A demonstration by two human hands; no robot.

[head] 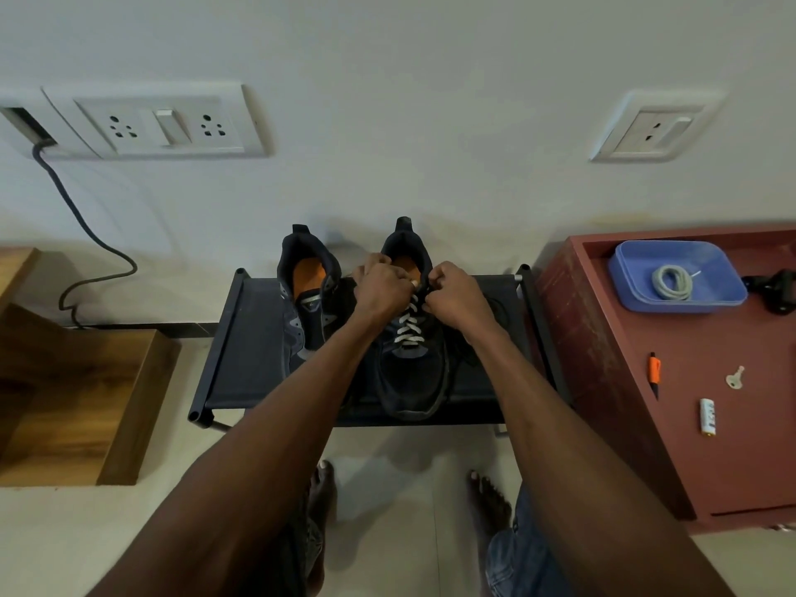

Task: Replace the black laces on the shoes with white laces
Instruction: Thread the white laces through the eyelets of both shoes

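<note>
While both hands work at its top eyelets, the right shoe sits on a low black fabric rack, toe pointing toward the person and heel toward the wall. A white lace already crisscrosses up its tongue in several rows. The left hand has its fingers curled in at the collar of the shoe, pinching what looks like one end of the lace; the right hand is bunched the same way just opposite, fingertips pinching the other end close to the top eyelets. The two hands are nearly touching above the lacing.

Just beside this shoe, to its left on the same rack, stands the left shoe, with an orange insole showing and no lace visible in it. A dark lace lies loose on the rack fabric to the right of the laced shoe.

Bare feet rest on the pale floor in front of the rack. To the right is a reddish-brown cabinet; on its top a blue tray holds a coiled white lace, and nearer the front lie an orange-and-black pen, a small key and a white battery, all apart from each other. A wooden step stands at the left, and a dark cable trails down the wall from a socket plate.
</note>
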